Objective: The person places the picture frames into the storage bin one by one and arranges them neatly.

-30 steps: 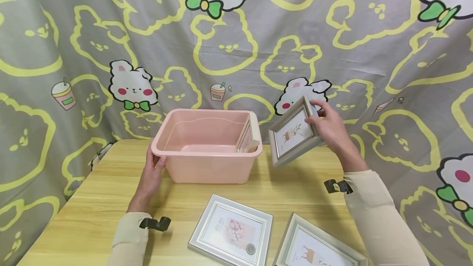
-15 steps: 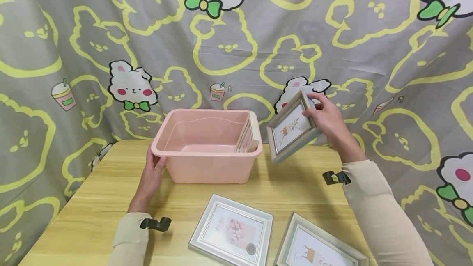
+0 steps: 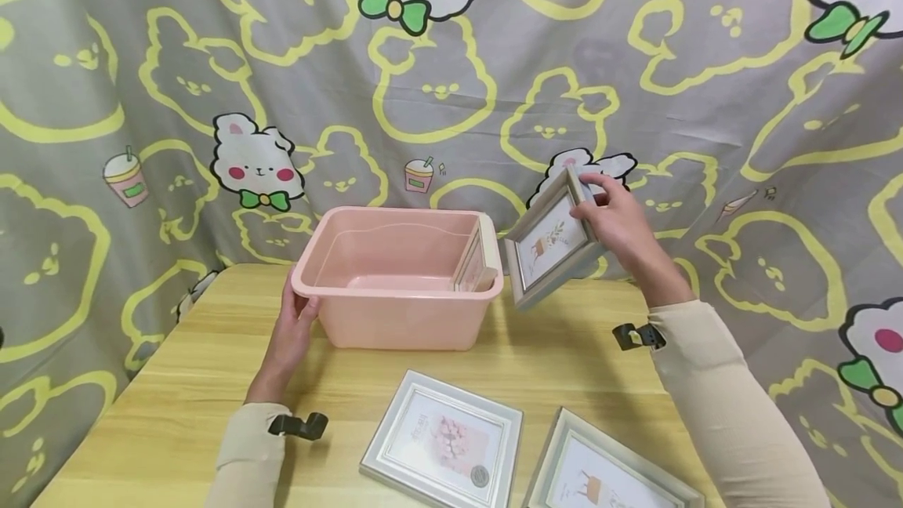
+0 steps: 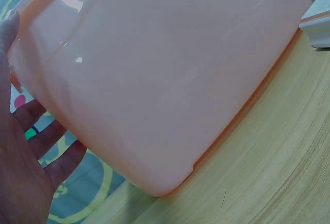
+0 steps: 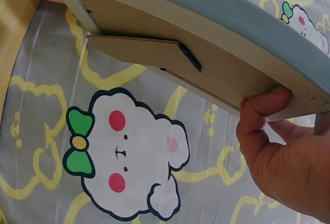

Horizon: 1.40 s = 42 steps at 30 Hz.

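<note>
My right hand (image 3: 621, 219) holds a picture frame (image 3: 553, 245) by its upper right edge. The frame is tilted in the air just right of a pink plastic storage bin (image 3: 402, 324), its picture of a plant in an orange pot facing me. From behind, the right wrist view shows its brown backboard and a stand leg (image 5: 136, 51) sticking out. My left hand (image 3: 292, 335) grips the bin's left front corner, thumb near the rim and fingers (image 4: 67, 162) along the side wall. Inside the bin, another picture frame (image 3: 476, 261) stands on edge against the right wall.
Two more picture frames lie face up on the wooden table (image 3: 176, 422): a silver one with a pink picture (image 3: 444, 441) and one (image 3: 600, 469) cut off by the bottom of the head view. A patterned grey curtain (image 3: 451, 61) hangs right behind the table.
The right hand has brought its picture frame slightly left and up, closer to the bin's right rim. The left hand and the bin stay where they were.
</note>
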Available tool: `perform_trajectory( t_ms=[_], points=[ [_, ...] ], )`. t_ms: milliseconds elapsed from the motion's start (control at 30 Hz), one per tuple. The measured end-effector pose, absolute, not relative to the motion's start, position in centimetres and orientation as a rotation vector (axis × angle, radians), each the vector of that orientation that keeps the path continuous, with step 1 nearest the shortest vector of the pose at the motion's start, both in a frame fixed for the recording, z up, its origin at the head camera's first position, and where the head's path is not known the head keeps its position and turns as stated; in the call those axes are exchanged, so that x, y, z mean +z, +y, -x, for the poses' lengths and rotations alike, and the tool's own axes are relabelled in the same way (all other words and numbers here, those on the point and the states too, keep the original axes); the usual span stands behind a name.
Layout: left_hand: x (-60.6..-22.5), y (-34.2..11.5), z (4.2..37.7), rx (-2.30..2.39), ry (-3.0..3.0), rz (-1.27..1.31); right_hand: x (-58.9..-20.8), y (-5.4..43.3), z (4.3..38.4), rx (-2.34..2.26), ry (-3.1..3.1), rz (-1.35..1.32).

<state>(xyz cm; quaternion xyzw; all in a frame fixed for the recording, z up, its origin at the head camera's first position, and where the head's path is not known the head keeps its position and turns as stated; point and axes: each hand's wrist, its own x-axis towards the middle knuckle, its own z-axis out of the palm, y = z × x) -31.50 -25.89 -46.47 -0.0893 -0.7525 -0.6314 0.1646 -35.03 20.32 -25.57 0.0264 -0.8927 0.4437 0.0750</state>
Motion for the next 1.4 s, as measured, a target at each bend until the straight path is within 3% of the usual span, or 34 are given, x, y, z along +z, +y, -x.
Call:
perform_trajectory(
  t_ms=[1400],
  points=[
    [-46.6, -25.7, 31.4, -1.766, -2.159, 0.234, -23.1, 19.3, 34.6, 1.305, -2.645, -0.097]
  ],
)
